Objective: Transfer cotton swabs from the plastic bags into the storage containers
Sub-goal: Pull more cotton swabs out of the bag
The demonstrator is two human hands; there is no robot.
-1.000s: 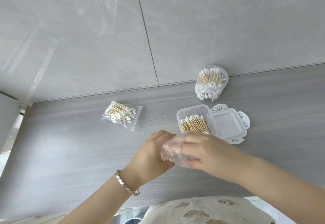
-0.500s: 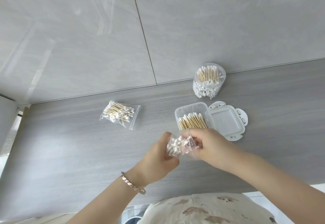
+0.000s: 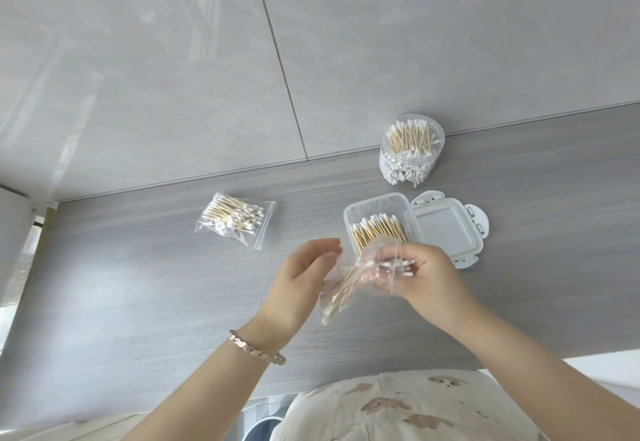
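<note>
Head view: right hand (image 3: 427,277) curled around the swab bag (image 3: 346,284), left hand (image 3: 299,279) slack-fingered and empty just beside it.

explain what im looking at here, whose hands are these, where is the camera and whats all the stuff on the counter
There is no machine here: a person works with two bare hands. The one picture comes from a camera worn on their head, looking forward and down. The right hand grips a clear plastic bag with cotton swabs inside. The left hand, with a bracelet on its wrist, is open beside that bag; whether it touches it is unclear. On the grey counter lie a second bag of swabs, an open square container partly filled with swabs, its lid folded out to the right, and a round jar of swabs behind it.
</note>
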